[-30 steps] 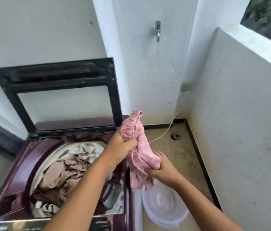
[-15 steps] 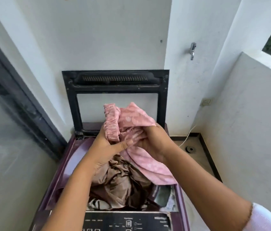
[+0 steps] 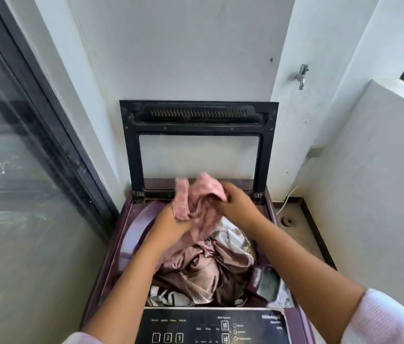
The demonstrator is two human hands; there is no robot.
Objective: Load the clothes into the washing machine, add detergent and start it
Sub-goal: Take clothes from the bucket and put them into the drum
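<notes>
Both our hands close on one pink garment [image 3: 197,199], bunched above the back of the washing machine [image 3: 111,264] tub: our left hand [image 3: 171,222] grips its elastic-edged fold, our right hand [image 3: 233,202] pinches the upper bunch, fingers curled tight into the cloth. We judge it light, soft and limp, neither slippery nor fragile, so it can be held anywhere; gathering the loose tail keeps it from draping over the rim. Below it, brown and cream clothes [image 3: 208,266] already heap high in the tub, so we likely need to press the new piece down. The lid [image 3: 198,115] stands upright behind, clear of our reach. The control panel [image 3: 211,326] lies nearest us, untouched. A glass door [image 3: 10,157] flanks the left, a wall tap [image 3: 301,75] and a floor drain [image 3: 287,221] sit to the right. No detergent is in view.
</notes>
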